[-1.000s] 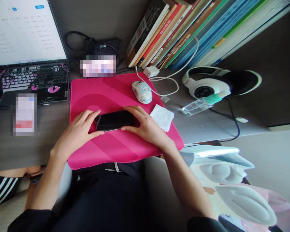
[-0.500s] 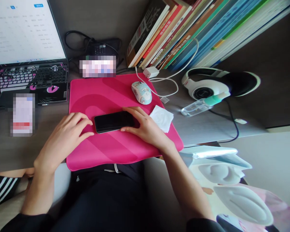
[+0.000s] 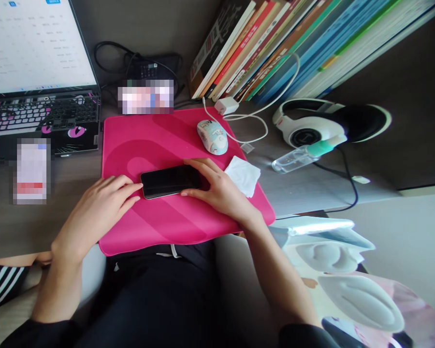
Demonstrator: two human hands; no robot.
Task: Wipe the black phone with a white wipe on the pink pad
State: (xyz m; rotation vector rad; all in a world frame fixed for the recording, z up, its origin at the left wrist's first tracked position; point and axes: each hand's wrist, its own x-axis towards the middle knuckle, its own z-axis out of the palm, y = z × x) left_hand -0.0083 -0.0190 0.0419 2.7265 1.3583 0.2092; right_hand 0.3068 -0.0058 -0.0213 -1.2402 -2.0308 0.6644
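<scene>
An open laptop point(image 3: 39, 72) with a lit screen stood at the far left of the grey counter point(image 3: 311, 188). Beside it, on a bright pink rectangular mat point(image 3: 145, 140), the left hand point(image 3: 94, 212) lay flat and released, fingertips touching the left end of a black slab-shaped smartphone point(image 3: 170, 181). The right hand point(image 3: 221, 191) grasped the phone's right end between thumb and fingers. A crumpled white tissue point(image 3: 243, 175), a patterned pale-blue mouse point(image 3: 212, 137) and white headphones point(image 3: 311, 126) lay further right.
</scene>
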